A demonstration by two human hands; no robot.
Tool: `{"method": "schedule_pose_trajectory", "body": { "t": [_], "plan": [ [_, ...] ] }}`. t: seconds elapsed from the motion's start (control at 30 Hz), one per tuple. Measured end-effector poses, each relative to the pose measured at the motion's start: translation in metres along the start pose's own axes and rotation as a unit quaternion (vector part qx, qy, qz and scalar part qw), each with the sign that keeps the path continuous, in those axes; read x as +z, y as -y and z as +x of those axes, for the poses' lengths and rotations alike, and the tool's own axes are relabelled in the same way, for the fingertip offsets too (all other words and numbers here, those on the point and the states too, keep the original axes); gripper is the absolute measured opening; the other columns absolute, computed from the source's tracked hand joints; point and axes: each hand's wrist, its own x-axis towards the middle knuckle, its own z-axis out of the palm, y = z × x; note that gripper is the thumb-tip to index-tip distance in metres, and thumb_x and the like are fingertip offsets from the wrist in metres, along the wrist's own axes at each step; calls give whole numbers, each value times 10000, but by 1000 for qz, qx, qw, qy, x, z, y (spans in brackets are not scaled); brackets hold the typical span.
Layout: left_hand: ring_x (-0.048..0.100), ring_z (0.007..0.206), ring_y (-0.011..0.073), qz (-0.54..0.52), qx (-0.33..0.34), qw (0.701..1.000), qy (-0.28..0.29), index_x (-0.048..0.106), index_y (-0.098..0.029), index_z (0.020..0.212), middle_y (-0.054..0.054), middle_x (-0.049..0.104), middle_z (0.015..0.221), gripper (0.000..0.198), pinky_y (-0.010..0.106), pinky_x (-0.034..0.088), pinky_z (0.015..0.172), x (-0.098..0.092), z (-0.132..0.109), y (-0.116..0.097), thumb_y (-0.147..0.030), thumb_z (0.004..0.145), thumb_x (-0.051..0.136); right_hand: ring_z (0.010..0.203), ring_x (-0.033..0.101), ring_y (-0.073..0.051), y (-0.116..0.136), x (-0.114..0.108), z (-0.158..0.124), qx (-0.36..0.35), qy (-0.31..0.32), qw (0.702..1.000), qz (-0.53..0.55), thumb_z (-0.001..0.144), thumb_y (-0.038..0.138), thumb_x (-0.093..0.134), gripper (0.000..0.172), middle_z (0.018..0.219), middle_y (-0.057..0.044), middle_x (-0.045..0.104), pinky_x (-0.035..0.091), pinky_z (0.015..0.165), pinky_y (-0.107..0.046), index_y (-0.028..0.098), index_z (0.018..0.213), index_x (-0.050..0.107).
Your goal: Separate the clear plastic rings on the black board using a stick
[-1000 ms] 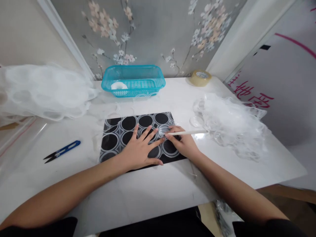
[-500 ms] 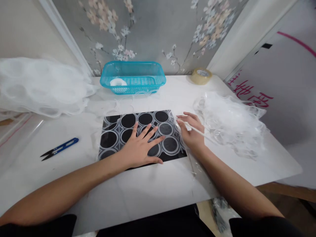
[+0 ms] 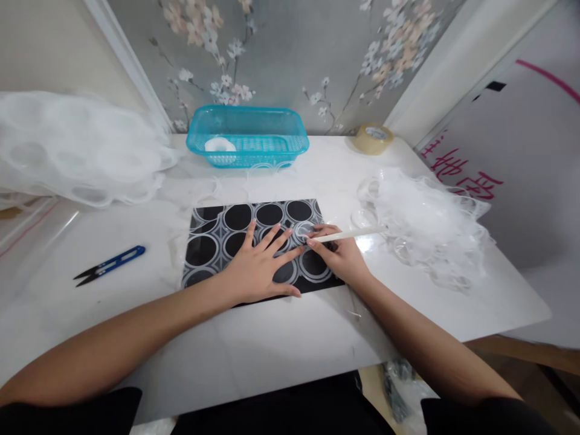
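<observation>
My left hand (image 3: 256, 266) lies flat with fingers spread on a black sheet (image 3: 199, 249) covered in translucent sheeting with grey-white circle outlines. At the right part of the sheet, my right hand (image 3: 342, 254) is closed, with a slim white stick (image 3: 348, 234) between thumb and fingers. The stick points right and slightly up, towards a heap of clear ring-patterned plastic (image 3: 421, 223). Close to my right fingertips a small pale ring shape (image 3: 302, 228) shows on the sheet; whether the fingers also hold it, I cannot tell.
Blue thread snips (image 3: 111, 264) lie on the left of the white table (image 3: 272, 344). At the back stand a turquoise basket (image 3: 247, 158) with a white roll (image 3: 220, 148) and a roll of tape (image 3: 374, 139). Bulky white ring-patterned plastic (image 3: 77, 148) fills the far left.
My right hand has moved left from the sheet's right edge onto the sheet, bringing the white stick with it. My left hand has stayed spread in place.
</observation>
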Motion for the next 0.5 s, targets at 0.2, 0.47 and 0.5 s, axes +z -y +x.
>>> {"method": "schedule_pose_trajectory", "body": {
  "t": [0.2,0.47,0.5],
  "plan": [
    [115,1433,347,-9,-4,1000,18,213,-352,1476,99,162,1554,853,647,-140,1051,-1,1,0,-830,771,254,1102,595,-252,0,-1,-3,-41,9,998,-49,864,316,577,120,940,-47,725,482,949,-430,255,822,671],
    [102,1427,380,-36,7,999,17,225,-329,1478,101,150,1559,911,654,-169,1034,2,0,2,-855,736,290,915,656,-246,6,0,1,-185,89,935,-288,895,189,445,195,1025,-111,704,514,770,-360,213,911,638],
    [105,1426,382,-36,8,999,15,226,-335,1477,96,157,1558,909,653,-169,1036,2,0,2,-855,735,299,840,656,-230,5,-5,8,-181,65,935,-300,891,185,438,197,965,-104,708,507,718,-335,205,912,632]
  ]
}}
